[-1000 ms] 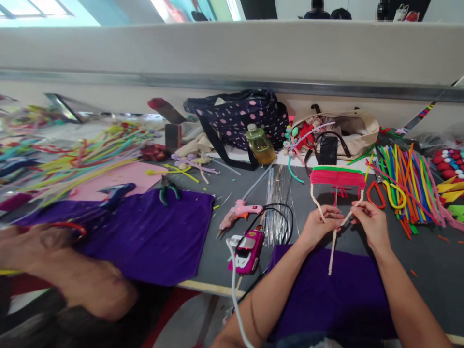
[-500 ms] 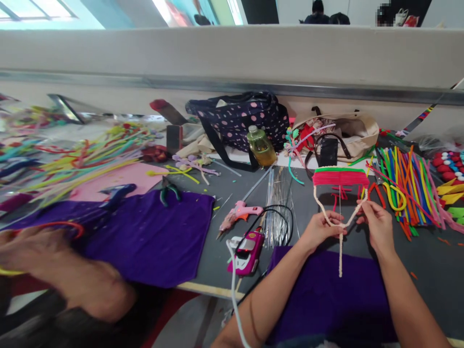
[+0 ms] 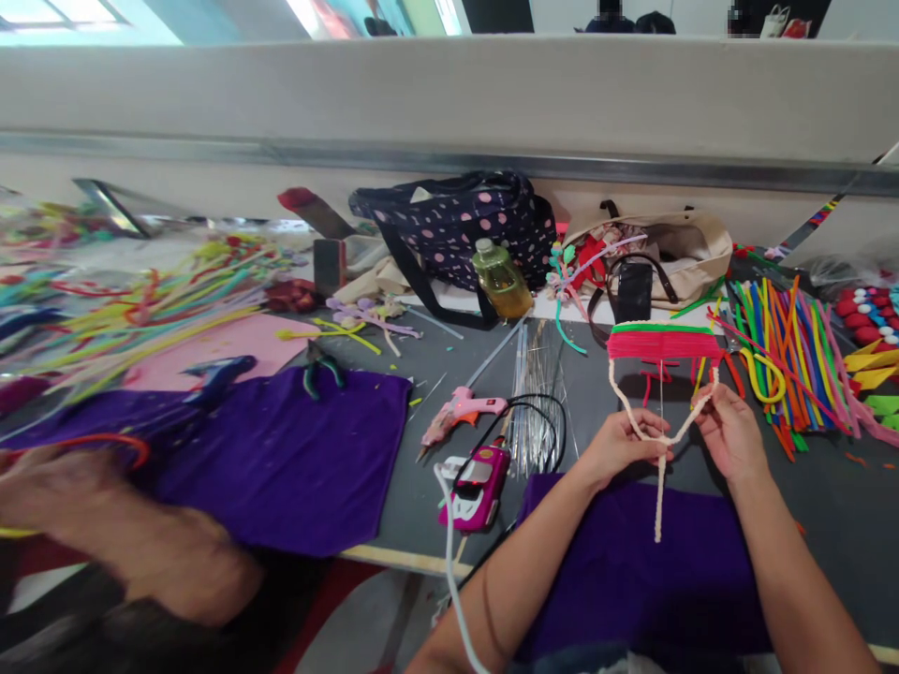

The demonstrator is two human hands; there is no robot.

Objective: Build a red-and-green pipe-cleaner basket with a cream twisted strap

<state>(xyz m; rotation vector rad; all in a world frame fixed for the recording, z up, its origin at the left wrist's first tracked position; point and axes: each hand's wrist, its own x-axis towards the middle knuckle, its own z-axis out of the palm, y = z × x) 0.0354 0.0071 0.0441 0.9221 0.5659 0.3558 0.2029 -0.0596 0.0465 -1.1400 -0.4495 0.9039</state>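
Over the near edge of the table I hold up a pipe-cleaner figure [image 3: 663, 346] with a pink band edged in green along its top. Cream pipe cleaners run down both sides, meet in a V and end in a straight tail. A thin wire passes down its middle. My left hand [image 3: 624, 449] is closed, pinching the meeting point of the V. At the right side strand, my right hand [image 3: 734, 435] is closed with thumb and fingers on the cream pipe cleaner. Beneath both hands lies a purple cloth [image 3: 646, 571].
A pink glue gun [image 3: 460, 417] and a magenta device [image 3: 478, 491] with cables lie left of my arms. Metal wires [image 3: 537, 402], a bottle [image 3: 502, 281] and bags stand beyond. Colourful pipe cleaners [image 3: 801, 356] are on the right. A co-worker's hand [image 3: 70, 496] works at left.
My right hand has shifted slightly down, its fingers turned more along the strand. The figure stays in nearly the same place. The camera view has tilted a little downward.
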